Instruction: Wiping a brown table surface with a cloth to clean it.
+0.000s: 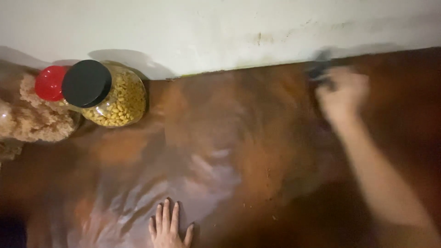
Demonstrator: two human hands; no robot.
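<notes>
A dark object [320,69], blurred, sits in the right hand [342,94]'s closed grip; left hand [169,229] lies flat, fingers spread.

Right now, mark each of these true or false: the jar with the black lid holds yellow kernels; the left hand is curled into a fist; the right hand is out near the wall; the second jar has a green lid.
1. The jar with the black lid holds yellow kernels. True.
2. The left hand is curled into a fist. False: it lies flat, fingers spread, on the brown surface.
3. The right hand is out near the wall. True; it grips something dark, too blurred to identify.
4. The second jar has a green lid. False: its lid is red.
</notes>
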